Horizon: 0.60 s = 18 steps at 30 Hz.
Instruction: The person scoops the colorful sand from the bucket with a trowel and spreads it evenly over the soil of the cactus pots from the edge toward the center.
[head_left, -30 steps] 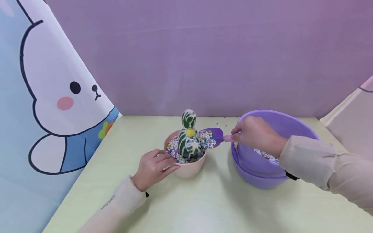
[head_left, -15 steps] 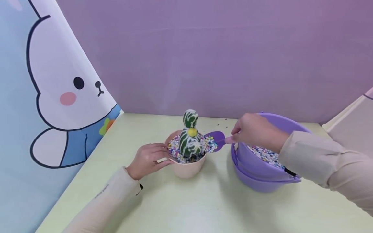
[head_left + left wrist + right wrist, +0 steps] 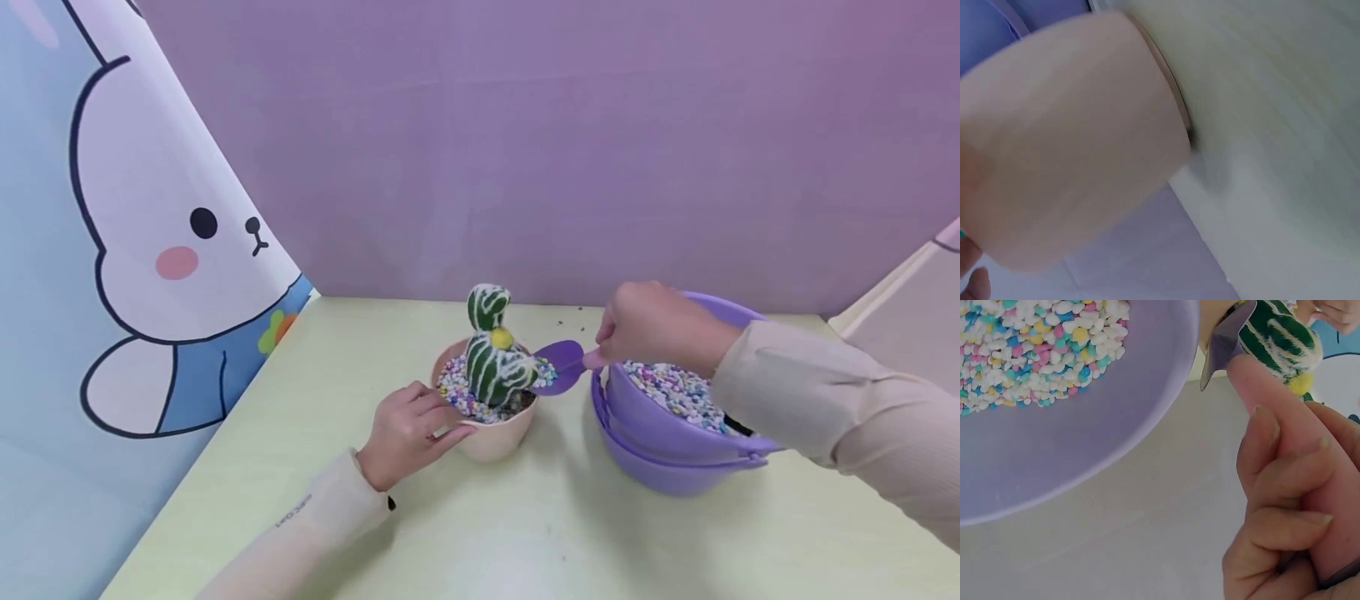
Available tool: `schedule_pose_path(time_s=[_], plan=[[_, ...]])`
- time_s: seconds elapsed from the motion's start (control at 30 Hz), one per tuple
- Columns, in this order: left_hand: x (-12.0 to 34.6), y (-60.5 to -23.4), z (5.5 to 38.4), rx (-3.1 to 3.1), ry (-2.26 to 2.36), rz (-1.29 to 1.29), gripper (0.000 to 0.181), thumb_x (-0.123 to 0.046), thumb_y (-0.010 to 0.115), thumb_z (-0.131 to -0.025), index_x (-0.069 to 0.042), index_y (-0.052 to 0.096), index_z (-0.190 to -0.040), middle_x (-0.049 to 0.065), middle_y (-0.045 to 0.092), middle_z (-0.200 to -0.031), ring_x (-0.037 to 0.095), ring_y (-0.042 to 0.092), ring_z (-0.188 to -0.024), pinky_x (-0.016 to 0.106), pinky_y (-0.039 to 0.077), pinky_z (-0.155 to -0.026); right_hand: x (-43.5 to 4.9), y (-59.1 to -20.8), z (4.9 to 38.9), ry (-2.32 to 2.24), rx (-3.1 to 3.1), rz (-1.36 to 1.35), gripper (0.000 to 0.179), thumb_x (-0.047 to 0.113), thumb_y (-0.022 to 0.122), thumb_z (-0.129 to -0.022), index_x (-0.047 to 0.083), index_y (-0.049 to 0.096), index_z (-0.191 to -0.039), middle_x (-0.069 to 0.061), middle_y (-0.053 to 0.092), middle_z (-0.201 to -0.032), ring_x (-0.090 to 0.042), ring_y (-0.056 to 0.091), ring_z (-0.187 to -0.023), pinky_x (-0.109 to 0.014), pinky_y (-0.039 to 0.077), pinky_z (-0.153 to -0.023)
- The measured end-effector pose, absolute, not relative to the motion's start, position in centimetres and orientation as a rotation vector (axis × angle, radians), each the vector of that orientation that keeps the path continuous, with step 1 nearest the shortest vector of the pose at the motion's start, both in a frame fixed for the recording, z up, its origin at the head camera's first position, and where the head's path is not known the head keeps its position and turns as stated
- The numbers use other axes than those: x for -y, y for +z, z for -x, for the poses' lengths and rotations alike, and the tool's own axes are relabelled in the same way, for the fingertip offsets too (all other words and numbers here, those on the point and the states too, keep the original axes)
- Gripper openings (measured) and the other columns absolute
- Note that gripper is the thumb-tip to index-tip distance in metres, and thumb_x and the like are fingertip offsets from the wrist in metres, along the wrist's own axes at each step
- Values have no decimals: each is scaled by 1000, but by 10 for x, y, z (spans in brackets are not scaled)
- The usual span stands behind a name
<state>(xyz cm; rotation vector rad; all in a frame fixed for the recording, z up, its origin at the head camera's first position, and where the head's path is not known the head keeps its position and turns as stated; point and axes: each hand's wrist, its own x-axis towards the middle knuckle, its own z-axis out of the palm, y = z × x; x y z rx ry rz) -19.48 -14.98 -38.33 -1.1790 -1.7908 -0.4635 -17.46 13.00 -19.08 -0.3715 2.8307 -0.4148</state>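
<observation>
A pale pink flower pot (image 3: 495, 440) holds a striped green cactus (image 3: 491, 375) with a yellow flower, leaning right among coloured pebbles (image 3: 457, 387). At the pot's near left rim, my left hand (image 3: 416, 429) grips with the thumb outside and the fingers over the edge. My right hand (image 3: 652, 329) holds a small trowel (image 3: 566, 379) by its pink handle (image 3: 1297, 431), fingers curled round it. The purple blade tips over the pot's right rim beside the cactus, a few pebbles at its tip. In the left wrist view the pot's wall fills much of the picture.
A purple bucket (image 3: 678, 475) stands right of the pot, under my right forearm, with many coloured pebbles (image 3: 1041, 350) inside. Tiny dark crumbs lie on the pale green table (image 3: 480, 533) near the purple back wall (image 3: 480, 150). A rabbit-printed panel (image 3: 150, 250) borders the left.
Pebbles on the trowel blade have become fewer, sliding toward the pot. The cactus leans further right, showing dark soil at its base. My left hand shifts slightly on the rim.
</observation>
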Motion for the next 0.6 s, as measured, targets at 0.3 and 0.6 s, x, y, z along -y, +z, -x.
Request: schedule_pose_path(time_s=[0.3,0.6], plan=[[167,-372,202,1907,-525,1348,19,-27,70,-88,-9,72,-82,3,70,-83,18,65,-78,33,54,-72,-128,-185,179,-328,-2795,378,25,31,79,-79,9,76,-90,-1,71,-86,-15,62,-72,-32,53,-64],[181,-378,217,2002,-506,1320,41,-45,60,-91,-6,71,-87,10,70,-96,25,67,-91,39,55,-77,-130,-180,184,-320,-2689,433,19,29,77,-80,14,73,-70,0,59,-58,-9,45,-47,-20,37,-47]])
